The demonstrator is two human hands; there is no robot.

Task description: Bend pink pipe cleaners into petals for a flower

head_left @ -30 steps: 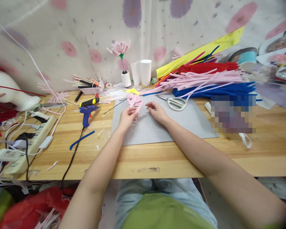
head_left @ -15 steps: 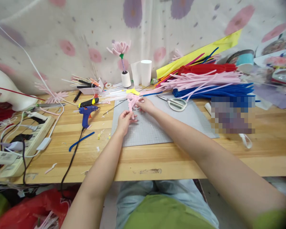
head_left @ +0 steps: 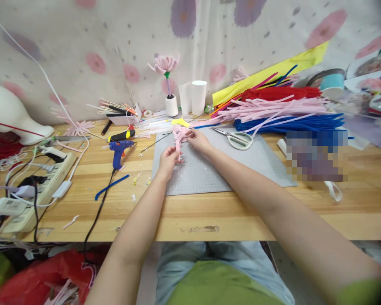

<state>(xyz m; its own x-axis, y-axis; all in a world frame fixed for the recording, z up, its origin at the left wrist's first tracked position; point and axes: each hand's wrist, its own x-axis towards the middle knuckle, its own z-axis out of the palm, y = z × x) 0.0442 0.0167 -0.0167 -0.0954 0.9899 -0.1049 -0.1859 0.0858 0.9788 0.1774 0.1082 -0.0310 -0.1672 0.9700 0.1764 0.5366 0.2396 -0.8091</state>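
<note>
A small bundle of bent pink pipe cleaners (head_left: 179, 138) stands over the far part of a grey cutting mat (head_left: 257, 163). My left hand (head_left: 168, 159) grips its lower end between thumb and fingers. My right hand (head_left: 199, 140) pinches the upper pink pieces from the right. Both forearms reach across the wooden table (head_left: 209, 212) from the near edge.
White-handled scissors (head_left: 238, 139) lie on the mat's far right. A blue glue gun (head_left: 118, 148) and a power strip (head_left: 34, 186) sit at the left. Piles of pink, blue and red pipe cleaners (head_left: 282, 112) fill the back right. A pink flower on a spool (head_left: 168, 84) stands by the wall.
My right hand moved from the mat up to the top of the pink bundle. My left hand slid down to the bundle's lower end. The view shifted slightly.
</note>
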